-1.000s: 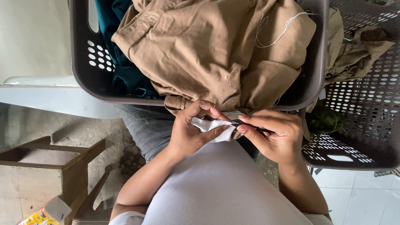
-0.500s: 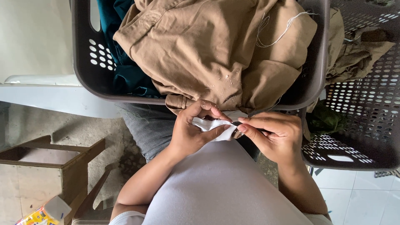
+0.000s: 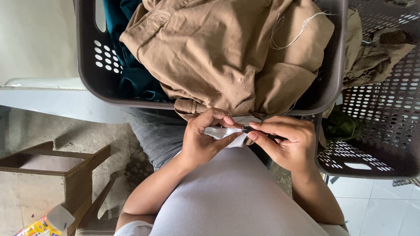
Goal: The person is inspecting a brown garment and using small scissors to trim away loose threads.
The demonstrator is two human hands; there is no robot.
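Observation:
My left hand (image 3: 202, 142) pinches a small piece of white fabric (image 3: 227, 133) between thumb and fingers, just above my lap. My right hand (image 3: 286, 142) grips a thin dark tool (image 3: 262, 132), its tip resting on the white fabric; what kind of tool it is stays unclear. The white piece joins a tan garment (image 3: 227, 57) that spills from a grey laundry basket (image 3: 94, 74) in front of me. Loose pale threads lie on the tan cloth.
Dark teal clothing (image 3: 127, 65) fills the basket's left side. A second perforated grey basket (image 3: 385, 131) with olive cloth stands at right. A wooden stool (image 3: 52, 166) and a yellow packet (image 3: 46, 223) sit lower left. A pale ledge (image 3: 52, 100) runs under the basket.
Both hands stay together on the white fabric; the right hand's tool has shifted very slightly along it. Nothing else has moved.

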